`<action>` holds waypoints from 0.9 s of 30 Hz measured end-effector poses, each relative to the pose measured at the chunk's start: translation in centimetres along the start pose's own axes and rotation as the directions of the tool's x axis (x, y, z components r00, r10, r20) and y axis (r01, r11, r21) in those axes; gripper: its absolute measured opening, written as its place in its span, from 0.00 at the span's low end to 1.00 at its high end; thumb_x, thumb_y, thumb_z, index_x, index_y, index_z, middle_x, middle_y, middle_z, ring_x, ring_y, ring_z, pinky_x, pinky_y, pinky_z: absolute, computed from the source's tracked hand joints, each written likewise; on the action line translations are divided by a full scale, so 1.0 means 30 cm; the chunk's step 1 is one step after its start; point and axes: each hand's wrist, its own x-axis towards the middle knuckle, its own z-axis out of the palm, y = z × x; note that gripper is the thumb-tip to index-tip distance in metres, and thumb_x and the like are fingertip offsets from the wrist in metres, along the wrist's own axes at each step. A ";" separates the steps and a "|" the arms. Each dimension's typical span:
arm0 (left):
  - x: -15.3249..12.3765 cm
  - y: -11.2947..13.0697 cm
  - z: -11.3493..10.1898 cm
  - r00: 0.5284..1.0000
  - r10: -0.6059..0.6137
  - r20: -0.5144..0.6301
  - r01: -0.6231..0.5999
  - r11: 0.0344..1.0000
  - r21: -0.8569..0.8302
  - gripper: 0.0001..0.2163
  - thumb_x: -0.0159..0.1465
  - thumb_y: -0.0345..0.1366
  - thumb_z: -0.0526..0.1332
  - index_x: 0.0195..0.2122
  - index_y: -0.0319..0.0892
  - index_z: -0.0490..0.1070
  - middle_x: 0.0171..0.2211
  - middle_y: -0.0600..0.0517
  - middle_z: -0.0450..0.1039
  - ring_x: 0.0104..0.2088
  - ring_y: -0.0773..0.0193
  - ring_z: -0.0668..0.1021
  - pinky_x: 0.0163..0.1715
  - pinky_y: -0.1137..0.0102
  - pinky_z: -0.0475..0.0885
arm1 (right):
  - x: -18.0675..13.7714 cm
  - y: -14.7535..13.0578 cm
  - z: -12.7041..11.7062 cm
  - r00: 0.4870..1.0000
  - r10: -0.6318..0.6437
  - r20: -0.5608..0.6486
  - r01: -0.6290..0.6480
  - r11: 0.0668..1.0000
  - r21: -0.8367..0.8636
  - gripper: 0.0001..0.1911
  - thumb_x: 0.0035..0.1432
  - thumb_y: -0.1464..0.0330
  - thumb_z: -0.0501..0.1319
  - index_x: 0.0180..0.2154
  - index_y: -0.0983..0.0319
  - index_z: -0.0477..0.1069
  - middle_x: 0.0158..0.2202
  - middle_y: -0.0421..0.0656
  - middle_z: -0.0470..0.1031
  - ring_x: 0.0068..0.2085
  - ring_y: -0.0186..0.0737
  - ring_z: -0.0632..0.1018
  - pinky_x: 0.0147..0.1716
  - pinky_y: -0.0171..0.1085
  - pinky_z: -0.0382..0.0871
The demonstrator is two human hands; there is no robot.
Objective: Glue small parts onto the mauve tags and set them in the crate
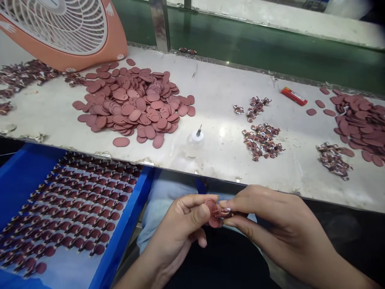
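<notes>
My left hand [180, 228] pinches a reddish-brown oval piece [214, 214] between thumb and fingers, low in front of the table edge. My right hand [270, 218] meets it from the right, its fingertips closed on a small brown-and-white figure piece [226, 212] pressed against the oval. Both hands are held over my lap. On the white table, a big heap of the same ovals [135, 104] lies to the left, and small figure pieces [261, 140] lie in piles to the right. A small clear glue bottle [195, 142] with a needle tip stands between them.
A blue tray [132, 224] at the lower left holds several rows of assembled pieces. An orange fan [90, 44] stands at the table's back left. A red lighter [294, 96] and another oval heap [361, 120] lie far right. A green conveyor belt [255, 44] runs behind.
</notes>
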 end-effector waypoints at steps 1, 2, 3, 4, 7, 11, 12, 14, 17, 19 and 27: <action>0.001 0.000 -0.001 1.000 -0.003 0.001 0.003 1.000 -0.002 0.13 0.52 0.43 0.74 0.35 0.40 0.82 0.23 0.52 0.77 0.24 0.72 0.76 0.15 0.85 0.67 | 0.001 0.000 -0.001 1.000 -0.002 0.012 0.002 1.000 -0.001 0.16 0.59 0.79 0.65 0.47 0.58 0.75 0.35 0.37 0.78 0.35 0.27 0.78 0.36 0.25 0.72; 0.001 -0.001 -0.003 1.000 -0.003 -0.002 0.003 1.000 -0.002 0.13 0.52 0.42 0.73 0.35 0.40 0.82 0.23 0.53 0.77 0.24 0.72 0.76 0.15 0.85 0.67 | 0.001 0.000 -0.001 1.000 -0.003 0.022 0.003 1.000 -0.005 0.16 0.60 0.79 0.64 0.47 0.58 0.75 0.35 0.38 0.78 0.35 0.28 0.78 0.36 0.25 0.72; 0.001 -0.001 -0.003 1.000 -0.004 -0.008 0.004 1.000 -0.001 0.12 0.52 0.42 0.73 0.34 0.40 0.82 0.23 0.53 0.77 0.24 0.72 0.76 0.15 0.85 0.67 | 0.001 0.000 -0.002 1.000 -0.006 0.031 0.007 1.000 -0.010 0.15 0.60 0.79 0.64 0.47 0.59 0.75 0.35 0.38 0.78 0.35 0.28 0.78 0.36 0.26 0.72; 0.001 -0.002 -0.003 1.000 -0.003 -0.016 0.003 1.000 0.002 0.12 0.53 0.42 0.73 0.34 0.40 0.82 0.23 0.53 0.77 0.24 0.72 0.75 0.15 0.85 0.67 | 0.001 -0.001 -0.002 0.999 -0.010 0.036 0.011 1.000 -0.015 0.15 0.61 0.78 0.64 0.47 0.59 0.74 0.36 0.38 0.78 0.35 0.28 0.78 0.36 0.26 0.72; 0.000 -0.001 0.001 1.000 0.004 -0.030 -0.004 1.000 0.001 0.13 0.52 0.42 0.74 0.34 0.41 0.82 0.24 0.53 0.78 0.25 0.72 0.76 0.15 0.85 0.67 | 0.004 -0.006 -0.005 0.999 -0.015 0.046 0.017 0.999 -0.042 0.14 0.61 0.78 0.63 0.47 0.59 0.75 0.35 0.38 0.77 0.35 0.27 0.77 0.36 0.25 0.70; -0.002 0.002 0.008 0.999 -0.002 -0.033 0.002 1.000 -0.020 0.12 0.51 0.42 0.74 0.32 0.42 0.83 0.24 0.53 0.79 0.25 0.73 0.76 0.15 0.85 0.67 | 0.009 -0.012 -0.011 0.997 -0.009 0.080 0.014 0.998 -0.063 0.12 0.62 0.78 0.62 0.45 0.59 0.75 0.34 0.37 0.77 0.34 0.27 0.77 0.35 0.25 0.69; -0.002 0.002 0.008 0.999 -0.007 -0.038 0.006 1.000 -0.022 0.11 0.51 0.42 0.74 0.32 0.42 0.82 0.24 0.53 0.78 0.25 0.73 0.76 0.15 0.85 0.67 | 0.010 -0.011 -0.012 0.996 -0.006 0.091 0.012 0.998 -0.063 0.11 0.62 0.78 0.62 0.45 0.59 0.75 0.34 0.37 0.77 0.33 0.27 0.77 0.35 0.26 0.69; -0.003 0.000 0.006 0.999 -0.019 -0.049 0.018 1.000 -0.021 0.12 0.51 0.42 0.74 0.33 0.42 0.82 0.24 0.53 0.78 0.25 0.73 0.77 0.15 0.85 0.67 | 0.012 -0.008 -0.014 0.993 0.004 0.114 0.003 0.998 -0.065 0.10 0.63 0.77 0.62 0.44 0.59 0.74 0.33 0.37 0.77 0.32 0.28 0.76 0.33 0.27 0.69; -0.004 -0.006 0.001 0.997 -0.035 -0.065 0.033 0.999 -0.023 0.12 0.52 0.42 0.74 0.34 0.41 0.82 0.24 0.53 0.78 0.25 0.72 0.77 0.15 0.85 0.67 | 0.016 -0.003 -0.013 0.990 0.018 0.140 -0.010 0.998 -0.056 0.10 0.63 0.76 0.62 0.44 0.59 0.74 0.33 0.38 0.77 0.33 0.30 0.76 0.33 0.28 0.69; -0.005 -0.009 -0.001 0.996 -0.048 -0.076 0.046 0.999 -0.029 0.11 0.53 0.41 0.73 0.33 0.40 0.82 0.24 0.53 0.78 0.25 0.73 0.77 0.14 0.85 0.67 | 0.019 -0.002 -0.013 0.988 0.015 0.152 -0.009 0.999 -0.045 0.11 0.63 0.77 0.62 0.45 0.59 0.74 0.34 0.37 0.77 0.33 0.29 0.77 0.34 0.28 0.69; -0.004 -0.009 -0.001 0.991 -0.071 -0.114 0.068 0.997 -0.030 0.12 0.52 0.41 0.74 0.33 0.39 0.81 0.24 0.54 0.77 0.24 0.73 0.77 0.14 0.84 0.66 | 0.029 -0.014 -0.023 0.981 -0.007 0.196 0.031 0.993 -0.118 0.06 0.65 0.75 0.60 0.41 0.60 0.72 0.32 0.39 0.75 0.31 0.31 0.74 0.31 0.31 0.66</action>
